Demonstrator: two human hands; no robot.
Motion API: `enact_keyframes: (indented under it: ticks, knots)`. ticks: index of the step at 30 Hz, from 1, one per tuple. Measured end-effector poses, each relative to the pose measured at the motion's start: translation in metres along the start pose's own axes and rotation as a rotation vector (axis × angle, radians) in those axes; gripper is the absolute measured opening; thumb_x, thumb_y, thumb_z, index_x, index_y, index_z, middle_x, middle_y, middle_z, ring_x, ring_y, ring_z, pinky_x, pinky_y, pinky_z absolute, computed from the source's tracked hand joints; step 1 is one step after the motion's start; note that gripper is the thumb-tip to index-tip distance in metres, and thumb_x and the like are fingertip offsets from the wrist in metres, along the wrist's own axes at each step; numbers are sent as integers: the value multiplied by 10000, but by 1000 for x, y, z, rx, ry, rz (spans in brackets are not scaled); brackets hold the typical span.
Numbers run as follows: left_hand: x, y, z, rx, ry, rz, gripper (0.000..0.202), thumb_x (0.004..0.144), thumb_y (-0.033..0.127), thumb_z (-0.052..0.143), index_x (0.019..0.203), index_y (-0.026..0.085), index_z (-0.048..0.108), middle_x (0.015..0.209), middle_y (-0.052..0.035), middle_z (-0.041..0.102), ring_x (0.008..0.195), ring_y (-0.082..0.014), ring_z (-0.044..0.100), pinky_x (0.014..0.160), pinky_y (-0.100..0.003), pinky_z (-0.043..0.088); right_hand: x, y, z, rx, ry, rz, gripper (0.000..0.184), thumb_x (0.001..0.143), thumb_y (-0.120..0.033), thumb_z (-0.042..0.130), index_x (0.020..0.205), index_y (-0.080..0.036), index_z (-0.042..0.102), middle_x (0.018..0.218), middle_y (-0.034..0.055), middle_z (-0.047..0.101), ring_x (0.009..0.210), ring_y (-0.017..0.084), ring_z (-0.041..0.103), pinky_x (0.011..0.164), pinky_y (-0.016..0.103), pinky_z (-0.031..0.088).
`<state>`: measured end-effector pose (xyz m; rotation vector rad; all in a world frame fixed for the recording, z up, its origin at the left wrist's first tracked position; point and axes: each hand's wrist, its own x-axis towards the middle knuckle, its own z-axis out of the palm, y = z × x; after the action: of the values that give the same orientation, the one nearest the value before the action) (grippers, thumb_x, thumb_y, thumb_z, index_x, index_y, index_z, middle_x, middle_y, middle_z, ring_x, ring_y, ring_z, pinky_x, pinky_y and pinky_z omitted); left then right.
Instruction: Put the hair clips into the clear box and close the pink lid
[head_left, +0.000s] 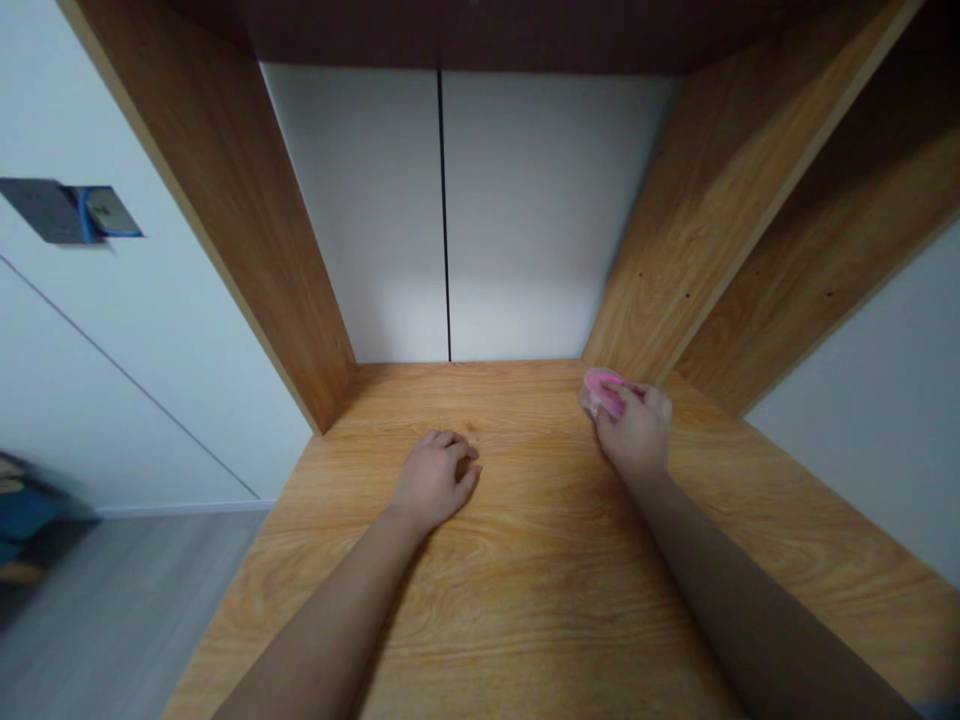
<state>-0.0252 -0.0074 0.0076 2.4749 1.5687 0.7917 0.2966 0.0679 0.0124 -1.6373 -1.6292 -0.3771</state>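
Observation:
My left hand point(435, 478) rests on the wooden desk top point(525, 560) near its middle, fingers curled under into a loose fist with nothing visible in them. My right hand point(636, 430) lies farther back and to the right, close to the right wooden side panel point(697, 220). Its fingers are closed round a small pink object point(602, 391), perhaps a cloth or sponge, which is pressed onto the desk surface.
Wooden side panels rise on the left point(240, 220) and right of the desk, with a white back wall point(450, 220) split by a dark vertical seam. A dark shelf underside spans the top. To the left are grey floor point(112, 610) and a white wall.

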Motion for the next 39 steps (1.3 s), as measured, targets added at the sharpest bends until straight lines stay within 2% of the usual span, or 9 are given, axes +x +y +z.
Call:
enact_keyframes:
  ticks: [4,7,12,17,22,27,33,39]
  knots:
    - [0,1,-1,-2,-5,0,191,904,329,599,1006,228,725,1016,-82,692,1012,-261,621,934,-412,497,1,-3,-2,65,34,-31,347,854,-238,561,1166,-178,701,1184,154,541,1140,328,469,1005,496,422]
    - [0,1,-1,-4,-7,2,196,905,327,596,1017,228,723,1021,-83,692,1018,-262,623,940,-414,497,1,-14,-6,181,29,-92,300,859,-233,562,1109,-206,726,1212,139,557,1150,321,486,1025,515,424]
    - [-1,1,-1,-17,13,-17,264,906,333,594,1132,223,675,1103,-93,680,1060,-266,623,978,-423,491,-8,-38,-8,410,-66,-192,263,874,-230,577,1087,-253,729,1206,110,579,1167,305,536,1064,537,428]
    - [0,1,-1,-62,63,-32,458,897,335,615,1328,204,528,1247,-117,637,1167,-283,596,1046,-448,466,-20,-58,-10,598,-202,-325,279,901,-196,569,1134,-275,700,1208,90,596,1211,282,542,1082,508,434]
    - [0,2,0,-158,165,-46,722,859,389,686,1468,202,346,1428,-156,528,1302,-318,524,1109,-521,418,-31,-76,-16,746,-326,-477,335,934,-202,561,1246,-297,638,1205,93,609,1234,275,533,1083,512,442]
    - [0,5,-1,-230,163,1,926,806,458,748,1531,209,229,1517,-176,439,1348,-333,492,1113,-532,423,-41,-86,-16,845,-436,-532,260,976,-259,513,1183,-294,666,1207,96,588,1242,269,528,1088,507,446]
    - [1,8,-6,-231,112,64,644,854,409,706,1420,244,447,1353,-115,597,1240,-278,579,1073,-452,473,-45,-87,-13,888,-509,-522,241,980,-259,514,1159,-290,672,1219,92,578,1304,263,496,1116,495,420]
    - [2,8,-6,-233,133,62,640,825,390,739,1385,230,473,1303,-110,612,1192,-270,595,1046,-429,488,-40,-88,-19,869,-486,-558,289,915,-235,611,1196,-288,655,1193,90,634,1272,265,538,1089,487,449]
